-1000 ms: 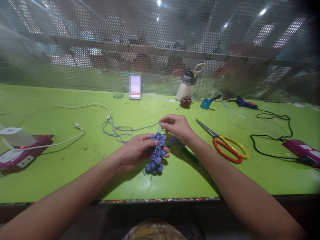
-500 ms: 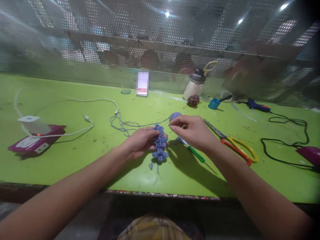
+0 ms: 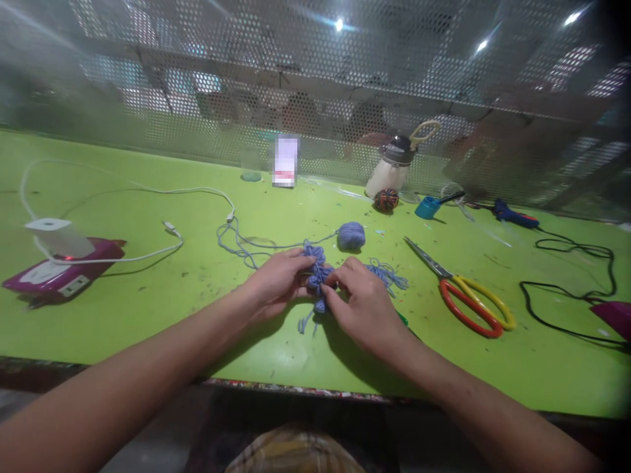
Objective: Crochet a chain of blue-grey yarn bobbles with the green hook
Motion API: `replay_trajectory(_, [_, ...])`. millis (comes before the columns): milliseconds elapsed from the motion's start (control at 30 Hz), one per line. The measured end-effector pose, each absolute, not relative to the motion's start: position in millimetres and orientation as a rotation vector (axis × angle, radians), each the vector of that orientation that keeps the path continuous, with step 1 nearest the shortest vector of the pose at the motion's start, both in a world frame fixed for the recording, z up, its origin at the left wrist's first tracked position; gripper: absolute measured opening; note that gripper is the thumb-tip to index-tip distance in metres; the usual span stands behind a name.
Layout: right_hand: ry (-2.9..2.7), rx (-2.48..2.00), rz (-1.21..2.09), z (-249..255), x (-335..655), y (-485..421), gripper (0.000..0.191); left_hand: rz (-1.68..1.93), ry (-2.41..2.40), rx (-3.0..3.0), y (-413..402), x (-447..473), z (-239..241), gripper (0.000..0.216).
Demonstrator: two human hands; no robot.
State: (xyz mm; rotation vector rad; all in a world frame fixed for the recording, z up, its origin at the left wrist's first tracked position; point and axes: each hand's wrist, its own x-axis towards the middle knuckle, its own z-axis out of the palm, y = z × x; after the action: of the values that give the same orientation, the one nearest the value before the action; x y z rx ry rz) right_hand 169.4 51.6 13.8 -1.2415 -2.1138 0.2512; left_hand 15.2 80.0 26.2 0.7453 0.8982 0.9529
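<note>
Perforated grey metal screen (image 3: 315,85) spans the back, dotted with small round holes and streaked with light reflections. Below it, bright green tabletop (image 3: 148,302), smooth, slightly shiny, scuffed with dark specks. Two bare forearms reach in from the lower corners and converge near table centre. Left hand (image 3: 279,282) angled inward, thumb on top, narrow grip on blue-violet crocheted piece (image 3: 313,252). Right hand (image 3: 362,305) bent at the knuckles, back of hand up, thumb and index nearly closed on the lower part of the same piece; exact fingertip contact partly hidden. Piece sits between both hands: ruffled, knotted yarn, loose ends dangling at the bottom.

Purple power strip (image 3: 64,269), glossy plastic, at left. Scissors (image 3: 458,289), metal blades, one red and one yellow loop handle, right of the right hand. Translucent bottle (image 3: 389,177), dark lid, pale loop, against the screen. Violet yarn ball (image 3: 351,236), rounded and wound, just beyond the hands; strand trails left. Tangled yarn strands (image 3: 389,272) beside the right hand. Multicoloured ball (image 3: 386,200) near the bottle.
</note>
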Motion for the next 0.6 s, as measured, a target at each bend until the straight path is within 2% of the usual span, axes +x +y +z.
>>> replay_trajectory(100, [-1.989,-1.240,0.434,14,170,54,0.012,0.948,0.906,0.736,80,15,26,0.010])
replay_trajectory(333, [-1.538,-1.262,1.195,23,178,58,0.016,0.990,0.927,0.770,80,15,23,0.011])
replay_trajectory(600, [-1.150,-1.157,1.582,34,182,60,0.029,0.967,0.888,0.797,80,16,21,0.015])
